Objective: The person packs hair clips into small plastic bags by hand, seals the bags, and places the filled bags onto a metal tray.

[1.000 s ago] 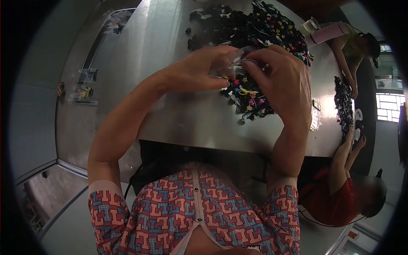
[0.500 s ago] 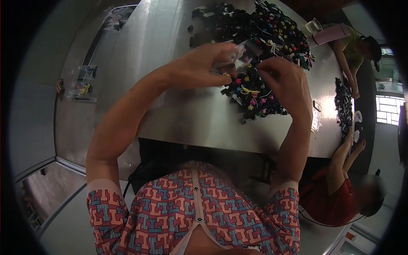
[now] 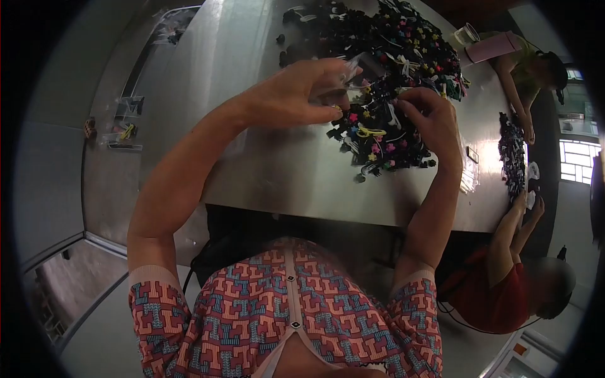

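Note:
My left hand (image 3: 293,94) is closed around a small clear plastic bag (image 3: 364,69), held over the near left part of a pile of small hair ties (image 3: 384,142). The ties are mostly black, with colourful flower-shaped pieces and some white or yellow bands among them. At the pile's right side, my right hand (image 3: 433,120) pinches thumb and forefinger together on a pale hair tie (image 3: 392,114). What lies inside the bag is hard to make out.
The pile lies on a shiny metal table (image 3: 290,183). Flat clear packets (image 3: 469,170) lie to the right. Two people sit along the right side by a second dark pile (image 3: 512,151). A pink tumbler (image 3: 495,48) and a clear cup (image 3: 466,34) stand at the far right. Bagged pieces (image 3: 128,129) lie left.
My right hand has come down onto the pile, and its fingertips now pinch a pale hair tie. The left hand with the bag has shifted slightly left.

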Tool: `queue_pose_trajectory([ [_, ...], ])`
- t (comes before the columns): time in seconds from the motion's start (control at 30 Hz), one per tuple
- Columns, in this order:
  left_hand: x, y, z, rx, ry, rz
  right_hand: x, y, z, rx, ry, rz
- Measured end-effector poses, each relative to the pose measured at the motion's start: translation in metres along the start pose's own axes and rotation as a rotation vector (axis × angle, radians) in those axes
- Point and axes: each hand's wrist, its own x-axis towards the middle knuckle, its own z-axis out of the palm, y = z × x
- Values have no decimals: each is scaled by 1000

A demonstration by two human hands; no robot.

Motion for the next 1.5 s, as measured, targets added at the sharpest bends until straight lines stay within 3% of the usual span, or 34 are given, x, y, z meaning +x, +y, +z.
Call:
queue_pose_trajectory([
  [0.1, 0, 2, -1, -3, -19, -21, -10, -18, -1, -69, -3, -1],
  [0.17, 1, 1, -1, -13, -27, -11, -15, -28, 3, -179, -16, -138],
  [0.4, 1, 2, -1, 12, -29, -9, -14, -33, 14, -397, -33, -158],
  [0.6, 0, 2, -1, -14, -28, -44, -10, -26, 10, -281, 20, -175],
  [0.73, 1, 6, -5, 15, -60, -29, -17, -43, 4, 99, 61, -74],
  [0.87, 1, 8, -2, -41, -87, -38, -25, -90, 16, 189, 154, -268],
  [0.93, 3, 2, -1, -15, -86, 5, -25, -105, 28, -61, 246, -449],
  [1.1, 1, 9, -5, 11, -73, -31, -17, -107, 42, -41, 293, -487],
  [1.2, 0, 14, -4, -86, -84, -90, -16, -90, 39, 192, 365, -487],
  [1.33, 2, 8, -2, -129, -66, -66, -13, -73, 47, 406, 374, -343],
  [1.4, 2, 7, -3, -174, -55, -60, -15, -71, 49, 544, 128, -203],
  [1.5, 3, 8, -5, -117, -82, -43, -9, -70, 56, 384, 81, -361],
])
